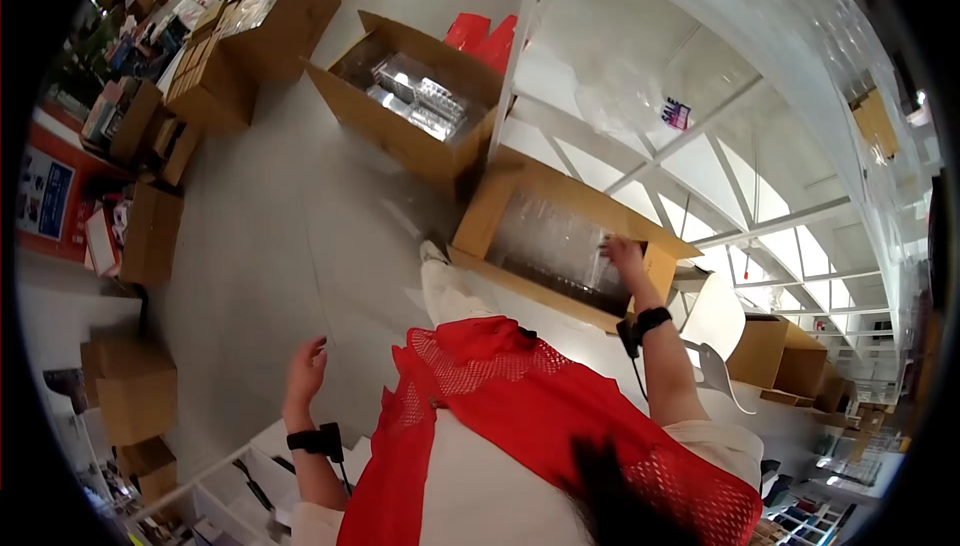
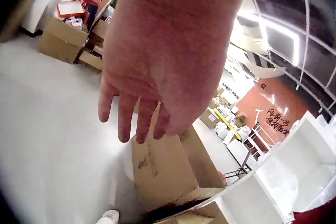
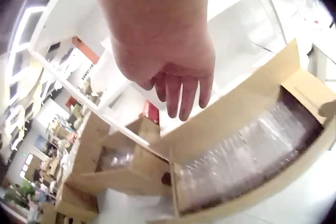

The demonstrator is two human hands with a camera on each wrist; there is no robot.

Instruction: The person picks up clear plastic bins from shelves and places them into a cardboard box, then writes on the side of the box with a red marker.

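An open cardboard box (image 1: 565,298) holds clear plastic-wrapped items (image 1: 555,236). The right hand (image 1: 627,264) is over the right end of this box in the head view, fingers extended; whether it touches the contents cannot be told there. From the right wrist, the hand (image 3: 176,77) hangs with loose fingers and nothing in them, the wrapped items (image 3: 247,150) lying below and to the right. The left hand (image 1: 305,371) is held above the floor at the lower left, empty; the left wrist view shows that hand (image 2: 152,87) with its fingers apart.
Beside it stands another open box (image 1: 400,141) with shiny wrapped items (image 1: 420,96). A white shelf frame (image 1: 715,126) runs along the right. Stacked cartons (image 1: 135,386) and filled boxes (image 1: 215,81) line the left. The person's shoe (image 1: 433,252) is near the box on the grey floor (image 1: 270,236).
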